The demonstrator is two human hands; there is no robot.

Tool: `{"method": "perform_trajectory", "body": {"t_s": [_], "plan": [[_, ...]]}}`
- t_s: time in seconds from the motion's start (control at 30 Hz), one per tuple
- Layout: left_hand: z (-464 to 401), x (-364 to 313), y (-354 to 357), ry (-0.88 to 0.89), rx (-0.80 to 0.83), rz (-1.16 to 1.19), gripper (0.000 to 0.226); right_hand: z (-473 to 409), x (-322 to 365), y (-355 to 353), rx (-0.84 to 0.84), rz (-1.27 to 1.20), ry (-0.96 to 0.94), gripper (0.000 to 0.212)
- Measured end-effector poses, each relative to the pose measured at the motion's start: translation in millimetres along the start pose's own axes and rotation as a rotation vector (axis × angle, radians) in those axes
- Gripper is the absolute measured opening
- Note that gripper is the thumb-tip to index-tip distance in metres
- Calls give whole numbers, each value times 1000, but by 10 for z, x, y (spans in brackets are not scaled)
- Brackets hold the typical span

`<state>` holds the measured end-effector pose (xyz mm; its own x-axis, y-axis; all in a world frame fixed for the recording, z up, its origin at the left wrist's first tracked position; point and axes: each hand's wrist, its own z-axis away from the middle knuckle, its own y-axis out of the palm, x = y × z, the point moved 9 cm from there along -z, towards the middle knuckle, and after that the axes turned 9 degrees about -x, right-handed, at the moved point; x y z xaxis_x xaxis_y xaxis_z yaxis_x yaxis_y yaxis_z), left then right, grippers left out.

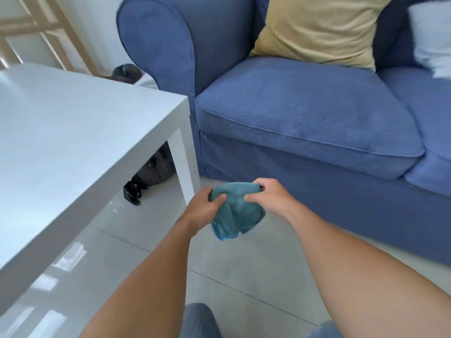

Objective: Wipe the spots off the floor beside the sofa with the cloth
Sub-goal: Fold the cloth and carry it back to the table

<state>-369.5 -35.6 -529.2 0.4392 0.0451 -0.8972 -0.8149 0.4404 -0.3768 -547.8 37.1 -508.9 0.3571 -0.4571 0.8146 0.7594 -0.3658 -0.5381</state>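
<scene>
Observed one teal cloth point(235, 211), crumpled, held above the floor point(244, 276) in both hands, near centre of view. Left hand point(203, 208) gripped the cloth's left edge, thumb on top, fingers curled beneath. Right hand point(268, 197) pinched the cloth's upper right edge between thumb and fingers. Lower part of the cloth hung loose below the two hands, clear of the tiles.

Noted one blue sofa point(305, 118) far and right, its skirt reaching the floor just beyond the hands. Counted two cushions on the seat: one tan cushion point(317, 28) against the backrest, one pale cushion point(432, 37) at far right, partly cut off by the frame.

Noted one white table point(73, 142) at left, near leg just left of the left hand. Dark object point(151, 174) under the table, not identifiable. No containers seen. Could not make out spots on the glossy tiles; view slightly blurred.
</scene>
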Motion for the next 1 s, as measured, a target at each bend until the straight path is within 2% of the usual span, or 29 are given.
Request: {"method": "perform_trajectory", "body": {"t_s": [0.2,0.3,0.4,0.53,0.63,0.73,0.87,0.93,1.0], "plan": [[197,-824,-412,62,-39,19,34,176,789,-346,10,-194,-85,13],[213,-1195,-631,106,-44,-15,41,198,1142,-504,-11,-272,-127,20],[261,-1475,-995,120,-128,-13,39,198,1540,-507,3,-355,-164,25],[396,-1654,-1665,97,-305,88,33,236,2178,-193,106,-430,-205,26],[568,-1604,-2235,33,-427,149,24,271,2645,212,243,-446,-186,26],[801,-1413,-2842,-54,-505,151,27,395,3142,731,384,-404,-193,23],[1117,-1019,-3508,-171,-629,149,21,630,3638,1473,540,-292,-210,31],[1267,-809,-3724,-226,-683,147,19,745,3781,1796,569,-232,-235,20],[1381,-644,-3861,-273,-708,136,11,797,3836,2065,549,-158,-255,23]]}}
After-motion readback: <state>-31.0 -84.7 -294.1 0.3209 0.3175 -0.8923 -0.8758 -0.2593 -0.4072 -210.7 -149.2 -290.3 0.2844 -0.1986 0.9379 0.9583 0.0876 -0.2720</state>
